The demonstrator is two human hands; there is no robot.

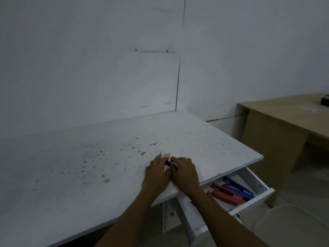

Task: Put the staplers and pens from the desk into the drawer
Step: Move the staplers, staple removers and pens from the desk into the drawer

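Orange-capped pens [165, 156] bunched between left hand [157, 172] and right hand [185, 172], both cupped around them on table [89, 166]. Squeeze evenly, lift together, carry to open drawer [256, 177].

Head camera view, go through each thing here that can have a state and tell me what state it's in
drawer: pulled open
red staplers: lying in the drawer
blue staplers: lying in the drawer
pens: on the desk, gathered between both hands
left hand: cupped against the pens
right hand: cupped against the pens
desk: spotted with stains
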